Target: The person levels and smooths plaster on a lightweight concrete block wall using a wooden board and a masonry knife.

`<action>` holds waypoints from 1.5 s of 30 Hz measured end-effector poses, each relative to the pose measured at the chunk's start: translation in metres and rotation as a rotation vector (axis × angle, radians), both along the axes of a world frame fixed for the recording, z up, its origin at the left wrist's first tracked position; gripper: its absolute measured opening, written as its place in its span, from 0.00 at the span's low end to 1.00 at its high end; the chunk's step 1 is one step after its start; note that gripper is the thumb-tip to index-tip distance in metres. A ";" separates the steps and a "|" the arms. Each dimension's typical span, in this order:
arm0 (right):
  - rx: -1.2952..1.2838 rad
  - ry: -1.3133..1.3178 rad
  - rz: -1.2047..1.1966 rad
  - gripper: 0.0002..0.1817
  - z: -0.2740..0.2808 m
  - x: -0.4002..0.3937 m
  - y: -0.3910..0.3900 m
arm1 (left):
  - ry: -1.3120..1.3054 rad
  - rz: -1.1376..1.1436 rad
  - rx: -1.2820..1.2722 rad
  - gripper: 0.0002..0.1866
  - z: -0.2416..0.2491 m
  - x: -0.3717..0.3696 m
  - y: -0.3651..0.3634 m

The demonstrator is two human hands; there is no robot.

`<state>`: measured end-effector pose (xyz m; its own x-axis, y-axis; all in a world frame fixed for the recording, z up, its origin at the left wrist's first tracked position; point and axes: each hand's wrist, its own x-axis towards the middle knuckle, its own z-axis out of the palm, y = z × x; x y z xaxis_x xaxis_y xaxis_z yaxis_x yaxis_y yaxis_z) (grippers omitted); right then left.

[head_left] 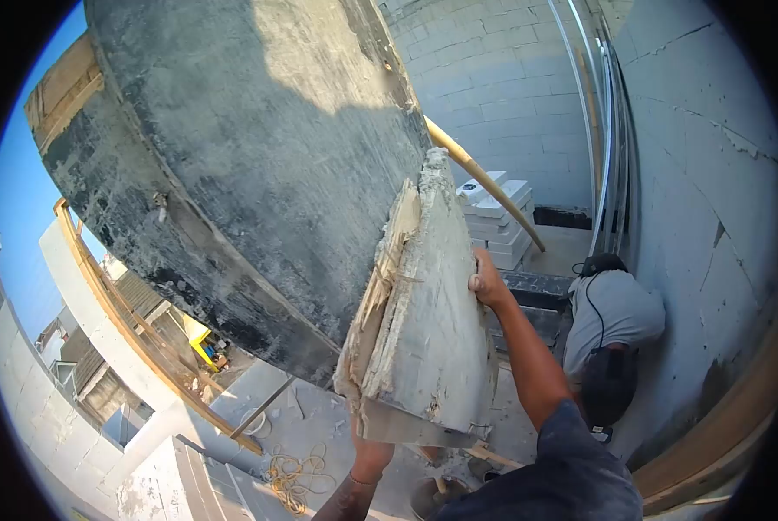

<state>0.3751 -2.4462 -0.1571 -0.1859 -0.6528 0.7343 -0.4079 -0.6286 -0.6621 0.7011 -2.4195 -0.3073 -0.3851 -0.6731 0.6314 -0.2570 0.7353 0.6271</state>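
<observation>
A pale, mortar-crusted board [432, 321] with a splintered wooden edge [376, 304] stands tilted in front of me. My right hand [489, 280] grips its right edge, fingers wrapped round it. At the lower left corner, my left hand [371, 453] supports it from below; its fingers are partly hidden behind the board. Just behind and to the left, a large dark, dusty panel [259, 165] leans diagonally across the view, close against the board's splintered side.
A person [619, 317] in a grey shirt bends down at the right, beside the block wall [710, 191]. Metal profiles [610, 130], a wooden pole [484, 178] and stacked white blocks [502, 217] stand behind. A yellow rope [298, 478] lies on the floor.
</observation>
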 end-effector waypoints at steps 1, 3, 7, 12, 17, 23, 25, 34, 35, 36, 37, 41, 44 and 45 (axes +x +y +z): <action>0.034 -0.006 -0.014 0.57 -0.017 -0.021 -0.014 | 0.007 -0.011 0.003 0.18 -0.001 -0.020 -0.008; 0.061 -0.119 0.055 0.55 -0.037 -0.048 -0.028 | 0.253 -0.214 0.405 0.21 0.015 -0.071 -0.007; 0.269 -0.413 0.056 0.49 -0.090 -0.106 -0.049 | 0.489 -0.286 0.671 0.27 -0.002 -0.152 -0.008; 0.330 -0.601 0.198 0.42 -0.192 -0.171 -0.079 | 0.237 -0.052 0.602 0.22 -0.003 -0.182 -0.009; 0.504 -0.557 0.200 0.41 -0.247 -0.180 -0.086 | 0.214 0.045 0.462 0.12 -0.025 -0.183 -0.022; 0.614 -0.431 0.214 0.40 -0.292 -0.179 -0.096 | 0.061 0.082 0.533 0.10 -0.066 -0.186 -0.016; 0.638 -0.604 0.068 0.41 -0.318 -0.177 -0.093 | -0.023 0.115 0.576 0.10 -0.065 -0.185 -0.015; 0.714 -0.171 0.201 0.28 -0.456 -0.196 -0.187 | -0.210 0.129 0.563 0.10 -0.100 -0.180 -0.053; 0.693 -0.182 0.194 0.23 -0.473 -0.193 -0.203 | -0.231 0.080 0.571 0.10 -0.101 -0.182 -0.061; 0.707 -0.199 0.201 0.17 -0.467 -0.181 -0.221 | -0.228 0.204 0.641 0.11 -0.099 -0.181 -0.070; 0.733 -0.009 0.046 0.12 -0.344 -0.144 -0.214 | -0.378 0.199 0.641 0.13 -0.137 -0.167 -0.072; 0.669 -0.071 0.339 0.21 -0.310 -0.136 -0.287 | -0.688 0.163 0.654 0.19 -0.212 -0.143 -0.086; 0.668 -0.003 0.494 0.20 -0.331 -0.133 -0.342 | -0.809 0.190 0.396 0.22 -0.225 -0.170 -0.106; 0.649 -0.029 0.498 0.22 -0.334 -0.130 -0.354 | -0.721 0.227 0.384 0.22 -0.220 -0.184 -0.113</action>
